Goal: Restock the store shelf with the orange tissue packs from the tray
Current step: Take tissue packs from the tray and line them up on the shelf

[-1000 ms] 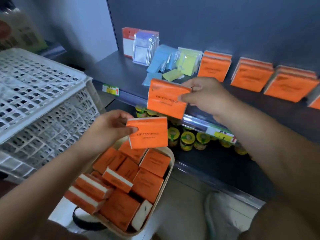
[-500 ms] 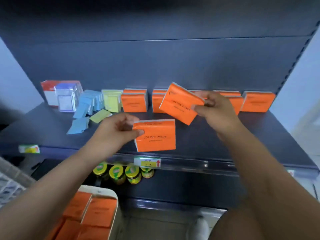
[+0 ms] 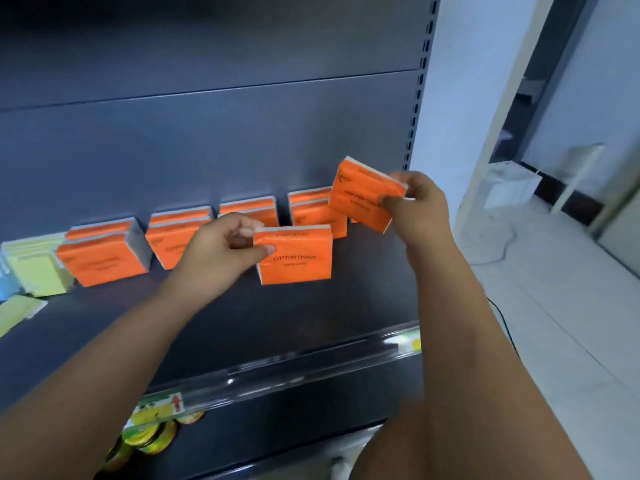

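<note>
Left hand (image 3: 216, 252): thumb and fingers curled round the left edge of a rectangular orange plastic-wrapped tissue pack printed COTTON TISSUE (image 3: 296, 258). The pack is upright, face toward the camera, over the flat dark grey metal shelf (image 3: 311, 320); cannot tell whether its bottom edge touches the shelf. Right hand (image 3: 420, 202): thumb and fingers pinch the right end of a second orange tissue pack (image 3: 362, 199), which is tilted with its left end higher, clear of the shelf, up and to the right of the left hand's pack. Behind both hands, against the grey back panel (image 3: 207, 140): a row of standing orange tissue packs (image 3: 104, 259), four groups, each apparently two deep; the group nearest the right hand is partly hidden by the tilted pack. Far left of the left hand, same shelf: pale yellow flat packs (image 3: 33, 271), one lying loose in front. Below the left forearm, the clear plastic price strip (image 3: 294, 367) carries a label with a red arrow (image 3: 175, 403); under it, on the lower level, small jars with yellow-green lids (image 3: 149, 436), count unclear
</note>
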{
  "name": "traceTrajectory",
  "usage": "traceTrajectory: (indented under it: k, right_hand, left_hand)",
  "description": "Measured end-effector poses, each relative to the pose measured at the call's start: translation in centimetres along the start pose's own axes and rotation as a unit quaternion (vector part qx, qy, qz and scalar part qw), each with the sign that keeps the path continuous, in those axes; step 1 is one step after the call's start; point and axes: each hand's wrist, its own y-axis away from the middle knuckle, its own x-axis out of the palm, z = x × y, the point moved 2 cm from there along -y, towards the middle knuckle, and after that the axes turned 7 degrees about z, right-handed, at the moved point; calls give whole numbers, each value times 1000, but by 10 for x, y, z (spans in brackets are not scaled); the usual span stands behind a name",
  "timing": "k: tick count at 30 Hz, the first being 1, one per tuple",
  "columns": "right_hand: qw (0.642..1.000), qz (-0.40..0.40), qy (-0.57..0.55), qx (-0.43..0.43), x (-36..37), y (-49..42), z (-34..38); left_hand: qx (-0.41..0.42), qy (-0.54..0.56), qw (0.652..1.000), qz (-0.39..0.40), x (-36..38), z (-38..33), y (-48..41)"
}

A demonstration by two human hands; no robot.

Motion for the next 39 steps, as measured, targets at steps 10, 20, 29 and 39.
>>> traceTrajectory:
  k: [10,20,29,39]
  right_hand:
    - [1000,4,6,-9,-37,-37,-50]
    - [994,-36,106,-4,-18,-69,-71]
    - [993,-24,114,34,-5,-71,-66]
    - [981,-87,144,96,-32,-33,-66]
  left_hand:
    - [3,3,999,47,78,10,-51]
    - [-5,-16,999,51,109,8,-73]
    - [0,-51,997,49,118,2,-70]
    - [29,-71,996,-49,146,-8,-71]
